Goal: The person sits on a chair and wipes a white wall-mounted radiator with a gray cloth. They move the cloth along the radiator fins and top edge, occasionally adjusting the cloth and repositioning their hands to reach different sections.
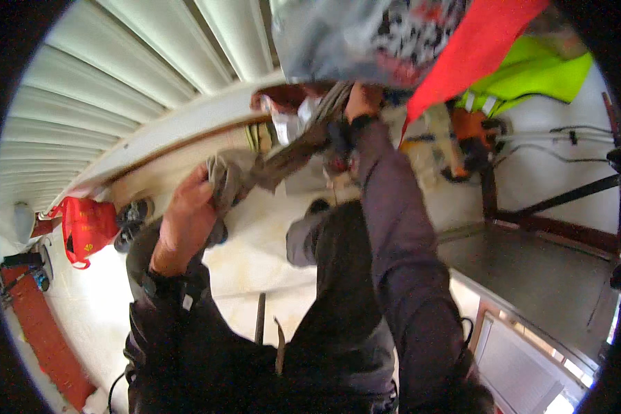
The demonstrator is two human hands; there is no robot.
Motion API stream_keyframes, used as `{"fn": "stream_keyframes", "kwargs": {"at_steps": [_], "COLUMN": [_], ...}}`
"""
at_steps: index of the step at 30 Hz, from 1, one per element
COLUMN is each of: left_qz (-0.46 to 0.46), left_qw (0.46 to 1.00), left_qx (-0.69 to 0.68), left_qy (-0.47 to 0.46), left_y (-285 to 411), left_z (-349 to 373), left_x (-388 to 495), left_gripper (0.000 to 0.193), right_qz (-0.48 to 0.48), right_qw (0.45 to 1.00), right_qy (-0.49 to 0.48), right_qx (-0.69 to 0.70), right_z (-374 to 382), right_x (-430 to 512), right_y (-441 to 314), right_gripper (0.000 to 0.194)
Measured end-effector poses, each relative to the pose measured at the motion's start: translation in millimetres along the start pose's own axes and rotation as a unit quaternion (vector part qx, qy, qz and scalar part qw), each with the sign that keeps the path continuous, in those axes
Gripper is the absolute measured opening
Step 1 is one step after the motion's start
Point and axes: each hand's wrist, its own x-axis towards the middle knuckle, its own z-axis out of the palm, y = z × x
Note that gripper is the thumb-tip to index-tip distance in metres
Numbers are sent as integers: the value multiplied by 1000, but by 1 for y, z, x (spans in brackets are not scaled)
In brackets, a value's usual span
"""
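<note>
My left hand (189,215), at the left of the middle, is closed on one end of a grey-brown cloth (235,171). The cloth looks twisted and stretches up and right towards my right hand (365,101), whose fingers are partly hidden at the lower edge of a grey printed plastic bag (341,41). The cloth passes right beside those fingers, but blur leaves it unclear whether they grip it. A red cloth or sheet (476,46) hangs at the right of the bag. Behind the cloth, a white crumpled item (287,124) shows.
White ribbed panels (150,62) curve along the upper left. A red bag (88,225) and dark shoes (134,217) are on the floor at left. On the right are a hi-vis yellow garment (538,77), an orange tool (468,129), cables and a dark flat surface (528,274).
</note>
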Motion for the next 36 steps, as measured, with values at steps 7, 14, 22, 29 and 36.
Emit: {"fn": "stream_keyframes", "kwargs": {"at_steps": [7,14,22,29,36], "left_qz": [59,146,215,155,244], "left_qw": [997,983,964,983,961], "left_qx": [-16,-70,83,-7,-89], "left_qy": [56,86,132,94,97], "left_y": [30,35,44,49,55], "left_z": [-29,-63,-59,-61,-89], "left_x": [-28,-48,-56,-75,-85], "left_gripper": [40,36,54,51,43], "right_qz": [-182,-79,-193,-242,-388], "right_qw": [921,668,669,658,786], "right_qy": [-28,-214,-187,-110,253], "right_qx": [344,708,692,705,410], "right_z": [56,-51,-186,-290,-403], "right_x": [-59,-131,-164,-166,-96], "right_y": [-107,-181,-207,-196,-149], "right_gripper": [21,26,24,29,37]}}
